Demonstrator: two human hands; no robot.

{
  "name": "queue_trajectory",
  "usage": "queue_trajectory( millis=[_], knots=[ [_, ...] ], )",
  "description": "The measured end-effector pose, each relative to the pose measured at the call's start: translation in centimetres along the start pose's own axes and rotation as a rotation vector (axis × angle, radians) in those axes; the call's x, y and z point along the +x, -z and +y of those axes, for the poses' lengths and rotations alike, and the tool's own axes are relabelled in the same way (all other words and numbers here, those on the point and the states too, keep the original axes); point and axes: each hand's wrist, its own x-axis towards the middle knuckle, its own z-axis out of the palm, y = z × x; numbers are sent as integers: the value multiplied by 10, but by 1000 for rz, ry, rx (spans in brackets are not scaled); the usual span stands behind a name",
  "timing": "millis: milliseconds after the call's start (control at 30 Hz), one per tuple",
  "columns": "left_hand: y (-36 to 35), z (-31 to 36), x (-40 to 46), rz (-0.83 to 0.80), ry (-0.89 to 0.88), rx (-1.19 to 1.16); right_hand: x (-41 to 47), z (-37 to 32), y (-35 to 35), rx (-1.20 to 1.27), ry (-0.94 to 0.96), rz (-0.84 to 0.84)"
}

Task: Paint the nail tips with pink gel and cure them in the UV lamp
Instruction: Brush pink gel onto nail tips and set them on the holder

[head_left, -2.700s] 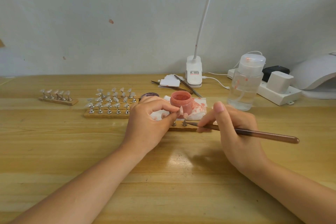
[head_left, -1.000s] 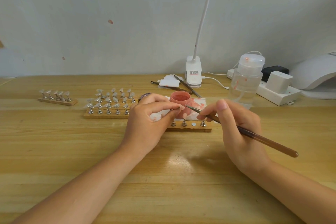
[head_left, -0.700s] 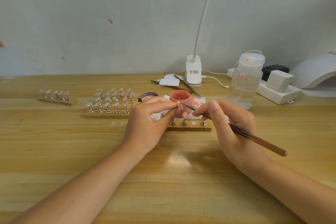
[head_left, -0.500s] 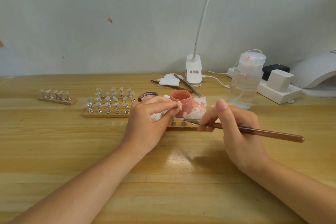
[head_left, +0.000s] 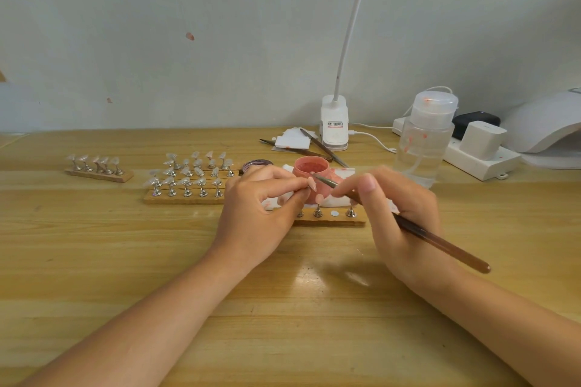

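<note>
Head view: one camera only, looking down on a wooden table (head_left: pixel 94 261); places below are given from the pink gel jar (head_left: pixel 311 168).
Left hand: left hand (head_left: pixel 256 214) sits just in front and left of the jar, thumb and forefinger pinching a nail tip (head_left: pixel 312 183) on its small stand, raised before the jar's wall.
Right hand: right hand (head_left: pixel 399 214) lies in front and right of the jar, fingers closed round a brush (head_left: pixel 440 239), its handle slanting away to the right.
Brush tip: it now reaches up to the jar's near rim, right by the held nail tip; half a second ago the brush lay low and almost level, in front of the jar.
Meaning: likely a fresh stroke or a reload of gel, so painting of this tip is under way, not finished.
Near holder: wooden strip (head_left: pixel 333 219) in front of the jar carries a few metal pegs and one bare spot.
Waiting tips: large rack (head_left: pixel 185 195) of tips stands left of the jar, a small rack (head_left: pixel 100 171) farther left.
UV lamp: white UV lamp (head_left: pixel 547 126) stands well right of the jar, behind a clear pump bottle (head_left: pixel 424 141); curing not yet begun.
</note>
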Motion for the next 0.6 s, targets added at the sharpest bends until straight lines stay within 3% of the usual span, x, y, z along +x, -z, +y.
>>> queue_trajectory(
  millis=[467,600],
  knots=[
    [-1,-2,0,20,35,-15,0,5,3,98,-104,-33],
    [-1,-2,0,17,5,-12,-2,1,6,175,-112,45]
  ],
)
